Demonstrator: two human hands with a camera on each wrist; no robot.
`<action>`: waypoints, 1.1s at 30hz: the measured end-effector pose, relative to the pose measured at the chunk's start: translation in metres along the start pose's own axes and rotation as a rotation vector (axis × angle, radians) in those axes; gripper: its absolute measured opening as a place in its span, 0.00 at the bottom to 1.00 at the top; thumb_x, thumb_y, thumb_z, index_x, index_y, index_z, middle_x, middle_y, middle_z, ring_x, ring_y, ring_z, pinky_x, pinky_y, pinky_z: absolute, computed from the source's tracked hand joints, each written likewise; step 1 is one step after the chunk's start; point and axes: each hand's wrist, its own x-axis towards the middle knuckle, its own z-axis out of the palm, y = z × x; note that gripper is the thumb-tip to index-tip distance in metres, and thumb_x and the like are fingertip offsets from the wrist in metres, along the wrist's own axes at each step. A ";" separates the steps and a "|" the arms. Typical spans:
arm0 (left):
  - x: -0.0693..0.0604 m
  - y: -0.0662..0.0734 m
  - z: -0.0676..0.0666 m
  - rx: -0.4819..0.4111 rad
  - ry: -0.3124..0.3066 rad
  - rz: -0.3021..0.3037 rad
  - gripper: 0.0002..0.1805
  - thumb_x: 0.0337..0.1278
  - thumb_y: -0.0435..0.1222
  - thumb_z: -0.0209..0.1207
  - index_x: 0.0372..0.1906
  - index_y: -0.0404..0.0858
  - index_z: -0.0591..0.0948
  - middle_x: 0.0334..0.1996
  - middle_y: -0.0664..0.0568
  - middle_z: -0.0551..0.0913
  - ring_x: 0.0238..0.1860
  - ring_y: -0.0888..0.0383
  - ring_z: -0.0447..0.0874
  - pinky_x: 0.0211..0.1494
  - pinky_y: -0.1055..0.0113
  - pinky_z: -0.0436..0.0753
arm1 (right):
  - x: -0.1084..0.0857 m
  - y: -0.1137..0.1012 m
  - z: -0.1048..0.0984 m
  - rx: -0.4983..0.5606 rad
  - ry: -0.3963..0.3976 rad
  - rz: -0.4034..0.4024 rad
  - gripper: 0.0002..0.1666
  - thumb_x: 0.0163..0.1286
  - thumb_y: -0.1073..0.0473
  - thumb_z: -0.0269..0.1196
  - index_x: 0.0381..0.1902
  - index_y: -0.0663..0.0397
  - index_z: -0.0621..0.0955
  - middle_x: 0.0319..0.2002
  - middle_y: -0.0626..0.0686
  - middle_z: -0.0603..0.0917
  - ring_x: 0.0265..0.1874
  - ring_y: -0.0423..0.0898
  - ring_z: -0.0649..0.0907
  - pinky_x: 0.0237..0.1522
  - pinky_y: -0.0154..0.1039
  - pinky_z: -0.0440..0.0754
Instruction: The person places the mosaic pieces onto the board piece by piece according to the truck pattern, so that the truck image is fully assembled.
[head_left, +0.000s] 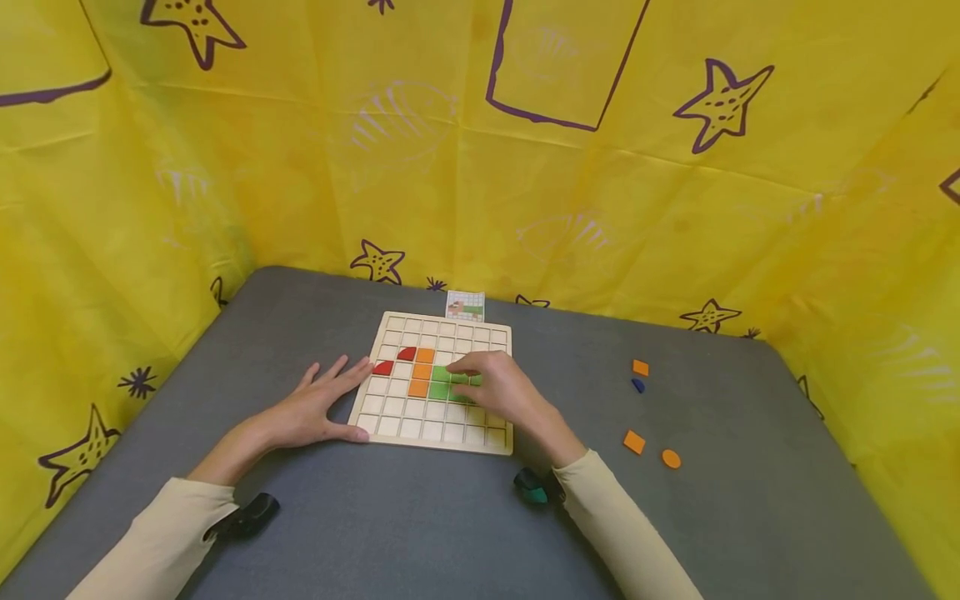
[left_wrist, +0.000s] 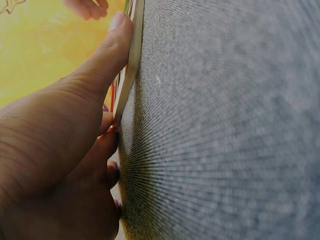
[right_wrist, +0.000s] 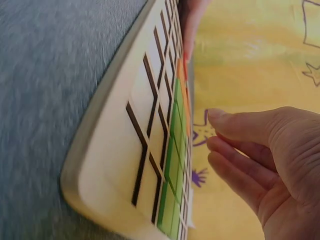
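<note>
A wooden grid board lies on the grey table. Set in its cells are two red quarter-round pieces, a column of orange squares and several green pieces. My left hand is spread at the board's left side, with thumb and fingertips touching its edge. Over the green pieces hovers my right hand, partly covering them. In the right wrist view, the thumb and fingers of the right hand are bent slightly, apart from the board, with nothing visible between them.
A small pattern card lies behind the board. To the right are an orange square, another orange piece, an orange disc and a blue half-round piece. Yellow cloth surrounds the table's back and sides.
</note>
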 end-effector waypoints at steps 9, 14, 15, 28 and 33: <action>0.001 0.001 0.000 0.004 0.003 0.005 0.62 0.41 0.62 0.69 0.77 0.37 0.54 0.77 0.41 0.50 0.76 0.34 0.37 0.70 0.35 0.31 | -0.019 0.012 -0.015 0.014 0.047 0.032 0.15 0.61 0.65 0.70 0.47 0.61 0.86 0.44 0.53 0.88 0.43 0.49 0.86 0.48 0.43 0.83; 0.000 0.001 0.000 0.008 0.000 -0.004 0.62 0.41 0.62 0.69 0.77 0.37 0.54 0.77 0.41 0.50 0.76 0.34 0.37 0.71 0.35 0.31 | -0.033 0.022 -0.020 0.055 0.070 0.065 0.16 0.60 0.66 0.71 0.47 0.62 0.86 0.44 0.55 0.88 0.43 0.51 0.87 0.47 0.45 0.84; 0.000 0.001 0.000 0.008 0.000 -0.007 0.62 0.41 0.62 0.70 0.77 0.37 0.54 0.77 0.41 0.50 0.76 0.34 0.37 0.71 0.35 0.31 | -0.036 0.025 -0.021 0.065 0.073 0.075 0.15 0.60 0.66 0.71 0.47 0.62 0.86 0.44 0.55 0.88 0.43 0.51 0.87 0.47 0.45 0.84; -0.001 0.001 -0.002 -0.001 0.004 -0.008 0.61 0.42 0.62 0.69 0.77 0.39 0.54 0.77 0.42 0.51 0.77 0.36 0.36 0.72 0.37 0.31 | -0.072 0.053 -0.044 0.030 0.108 0.152 0.17 0.59 0.67 0.71 0.47 0.62 0.86 0.44 0.55 0.88 0.43 0.50 0.87 0.46 0.43 0.84; -0.001 0.001 -0.002 -0.001 -0.001 -0.010 0.61 0.41 0.62 0.69 0.77 0.39 0.54 0.77 0.42 0.51 0.77 0.36 0.36 0.71 0.36 0.31 | -0.097 0.067 -0.051 0.026 0.114 0.231 0.17 0.59 0.65 0.72 0.48 0.60 0.86 0.44 0.53 0.88 0.44 0.49 0.87 0.47 0.44 0.84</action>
